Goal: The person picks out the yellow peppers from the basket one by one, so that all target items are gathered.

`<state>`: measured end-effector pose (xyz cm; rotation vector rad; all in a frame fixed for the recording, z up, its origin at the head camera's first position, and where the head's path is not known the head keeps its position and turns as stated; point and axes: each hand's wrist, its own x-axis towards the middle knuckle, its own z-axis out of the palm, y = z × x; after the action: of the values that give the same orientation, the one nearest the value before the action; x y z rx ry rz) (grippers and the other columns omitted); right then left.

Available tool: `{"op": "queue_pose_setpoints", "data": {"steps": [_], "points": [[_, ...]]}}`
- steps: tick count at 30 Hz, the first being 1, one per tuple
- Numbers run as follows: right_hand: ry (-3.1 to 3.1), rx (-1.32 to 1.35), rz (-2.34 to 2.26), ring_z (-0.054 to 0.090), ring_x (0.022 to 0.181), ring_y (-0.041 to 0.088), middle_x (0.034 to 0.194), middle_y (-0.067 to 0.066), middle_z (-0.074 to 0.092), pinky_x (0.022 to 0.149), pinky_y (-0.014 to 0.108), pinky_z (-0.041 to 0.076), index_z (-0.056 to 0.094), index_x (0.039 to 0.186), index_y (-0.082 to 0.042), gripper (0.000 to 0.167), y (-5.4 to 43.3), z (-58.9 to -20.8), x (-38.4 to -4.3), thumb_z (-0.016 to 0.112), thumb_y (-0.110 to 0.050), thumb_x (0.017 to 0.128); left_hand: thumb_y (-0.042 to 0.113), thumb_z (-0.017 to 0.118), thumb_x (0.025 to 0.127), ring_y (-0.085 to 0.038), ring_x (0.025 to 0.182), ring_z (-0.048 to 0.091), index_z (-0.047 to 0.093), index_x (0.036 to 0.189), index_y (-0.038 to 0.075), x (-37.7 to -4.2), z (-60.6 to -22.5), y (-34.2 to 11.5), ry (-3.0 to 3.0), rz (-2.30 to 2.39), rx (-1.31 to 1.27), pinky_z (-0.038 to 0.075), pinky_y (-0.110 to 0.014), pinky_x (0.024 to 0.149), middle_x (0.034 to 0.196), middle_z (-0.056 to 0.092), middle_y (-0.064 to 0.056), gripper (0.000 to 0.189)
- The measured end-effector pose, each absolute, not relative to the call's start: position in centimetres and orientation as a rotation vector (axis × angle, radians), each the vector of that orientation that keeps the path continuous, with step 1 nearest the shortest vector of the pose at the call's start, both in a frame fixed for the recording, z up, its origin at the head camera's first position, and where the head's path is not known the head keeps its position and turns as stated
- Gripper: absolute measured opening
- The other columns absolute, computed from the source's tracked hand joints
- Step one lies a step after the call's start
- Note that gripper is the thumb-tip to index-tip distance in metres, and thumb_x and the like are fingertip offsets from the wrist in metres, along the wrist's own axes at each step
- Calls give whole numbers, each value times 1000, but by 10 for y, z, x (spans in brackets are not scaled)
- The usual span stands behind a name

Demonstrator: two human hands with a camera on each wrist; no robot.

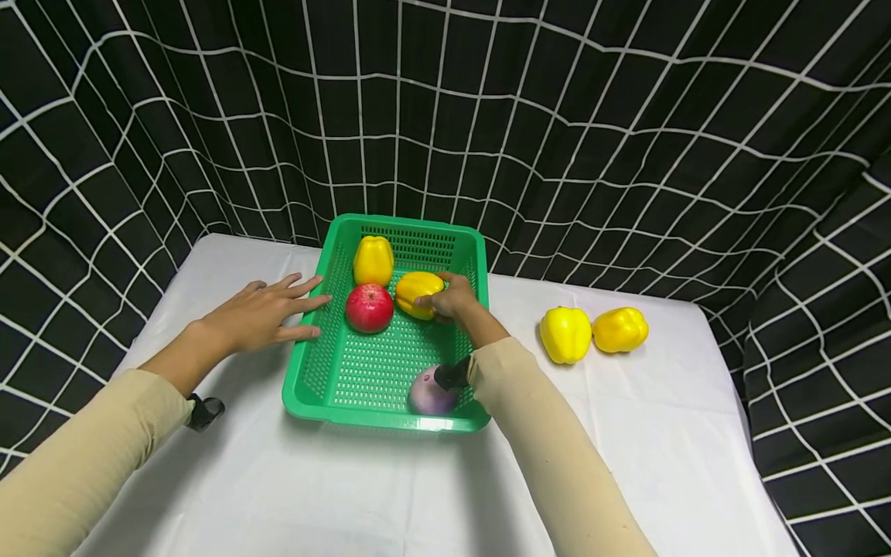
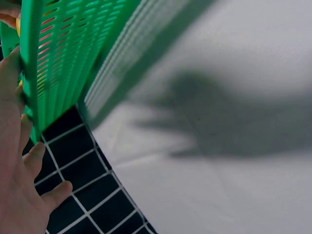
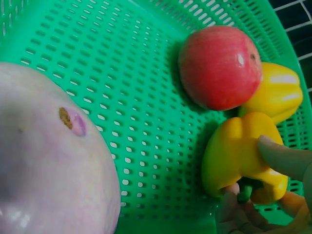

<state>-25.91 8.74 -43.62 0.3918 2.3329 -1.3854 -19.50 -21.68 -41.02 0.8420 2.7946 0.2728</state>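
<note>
My right hand [image 1: 457, 300] reaches into a green plastic basket [image 1: 316, 406] and grips a yellow bell pepper [image 1: 418, 294] by its stem end, thumb on one side and fingers beneath. In the right wrist view the green stem of that pepper [image 3: 239, 151] shows between the fingers. Spread and straight, the fingers of my left hand [image 1: 267, 313] rest at the basket's left rim. Inside the basket, a red round fruit [image 1: 370, 308] lies beside the gripped pepper, with another yellow bell pepper [image 1: 373, 261] behind it. A pale purple, smooth-skinned round vegetable [image 1: 430, 393] sits in the near right corner, partly hidden by the right wrist's camera.
Two more yellow bell peppers, one upright [image 1: 566, 335] and one on its side [image 1: 620, 329], stand side by side right of the basket on the white tablecloth [image 1: 348, 495]. A black curtain with white grid lines [image 1: 445, 116] surrounds the table's back and sides.
</note>
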Motion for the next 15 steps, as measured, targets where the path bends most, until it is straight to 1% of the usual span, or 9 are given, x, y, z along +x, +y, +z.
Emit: {"op": "queue_pose_setpoints", "data": {"steps": [6,13,15], "points": [[2324,381,-1404,52,77,16,138,20,46,90,40,55,39,153,-10,76,90,-436,-258,77,-5,87,49,59,97,-42,149,18,44,151,20,-195,-409,-216,2794,275,848,29,-70,107,163,26,-10,63],[2284,346,-1447,53,73,15,136,21,46,93,43,54,38,152,-10,75,90,-428,-256,76,-4,88,48,60,97,-43,148,19,45,151,19,-195,-409,-215,2801,268,848,30,-69,107,163,26,-11,63],[2274,314,-1451,54,75,16,134,21,47,95,44,54,38,153,-10,74,90,-424,-256,75,-5,89,48,60,97,-43,148,20,45,151,19,-195,-409,-215,2801,265,844,30,-69,107,163,26,-11,63]]}}
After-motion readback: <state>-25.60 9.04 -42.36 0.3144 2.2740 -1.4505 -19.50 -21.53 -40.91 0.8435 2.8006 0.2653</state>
